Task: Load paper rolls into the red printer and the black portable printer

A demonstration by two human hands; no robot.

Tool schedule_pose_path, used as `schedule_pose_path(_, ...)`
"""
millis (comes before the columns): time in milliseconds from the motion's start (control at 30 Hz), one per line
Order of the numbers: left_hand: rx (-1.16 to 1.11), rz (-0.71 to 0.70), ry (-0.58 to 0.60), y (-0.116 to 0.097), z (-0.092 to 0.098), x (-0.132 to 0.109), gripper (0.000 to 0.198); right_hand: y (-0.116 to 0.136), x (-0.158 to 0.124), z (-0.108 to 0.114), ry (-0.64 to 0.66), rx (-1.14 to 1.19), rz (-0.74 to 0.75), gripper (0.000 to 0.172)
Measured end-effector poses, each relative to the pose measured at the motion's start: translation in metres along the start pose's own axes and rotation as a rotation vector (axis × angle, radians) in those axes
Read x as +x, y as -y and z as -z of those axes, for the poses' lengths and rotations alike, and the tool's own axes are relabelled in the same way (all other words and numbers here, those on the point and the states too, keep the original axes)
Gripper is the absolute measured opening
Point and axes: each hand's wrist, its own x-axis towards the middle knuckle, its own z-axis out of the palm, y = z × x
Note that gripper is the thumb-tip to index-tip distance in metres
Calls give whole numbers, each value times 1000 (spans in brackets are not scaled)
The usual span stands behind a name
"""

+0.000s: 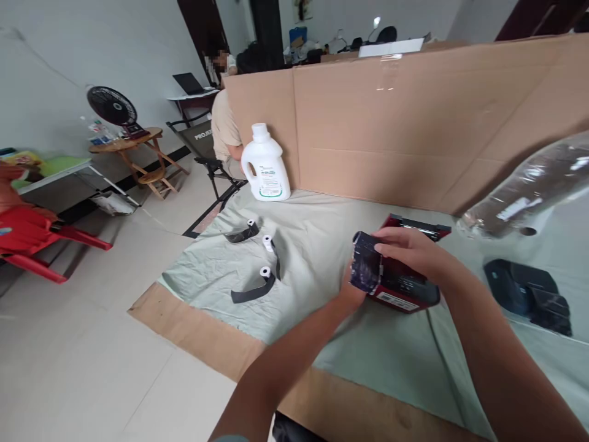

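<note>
A boxy dark red and black machine point(402, 291), which looks like a small printer, sits on the cloth with a white label along its lower side. A glossy dark strip point(365, 263) stands at its left end. My right hand point(407, 248) reaches over the machine's top, fingers and thumb closed on the strip's upper edge. Behind and below the strip is my left hand point(353, 285); its fingers are hidden, so its grip cannot be made out. To the left lie small rolls of dark strip with white cores, including a roll point(264, 272) with its tail unrolled.
A white jug point(267, 166) stands at the back before a cardboard wall point(368, 123). On the right are a dark device point(524, 291) and a clear plastic-wrapped bundle point(534, 178). A person point(225, 123) sits beyond the wall. The cardboard edge point(197, 322) borders the cloth.
</note>
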Motion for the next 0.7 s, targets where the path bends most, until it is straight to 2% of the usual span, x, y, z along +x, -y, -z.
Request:
schedule_pose_path(67,-5,-20,-4,1,1,-3,30,-23,-19,22,-73,-151,-11,34)
schedule_pose_path(133,20,-104,-21,0,2,-8,35,-45,-27,34,-149,-381,-52,26)
schedule_pose_path(267,219,-414,-23,-9,9,-19,43,-71,-21,36,-249,-789,-154,31)
schedule_pose_path(367,437,-592,30,-16,12,-21,44,-72,-17,30,-224,-893,-216,34)
schedule_pose_path(467,583,-689,109,-21,11,-18,41,-67,-16,24,-211,-974,-242,34)
schedule_pose_path(567,677,-719,179,-26,9,-15,40,-62,-14,17,-204,-1069,-251,33)
schedule_pose_path(700,789,-689,264,-36,10,-11,44,-57,-11,12,-195,-1096,-308,33)
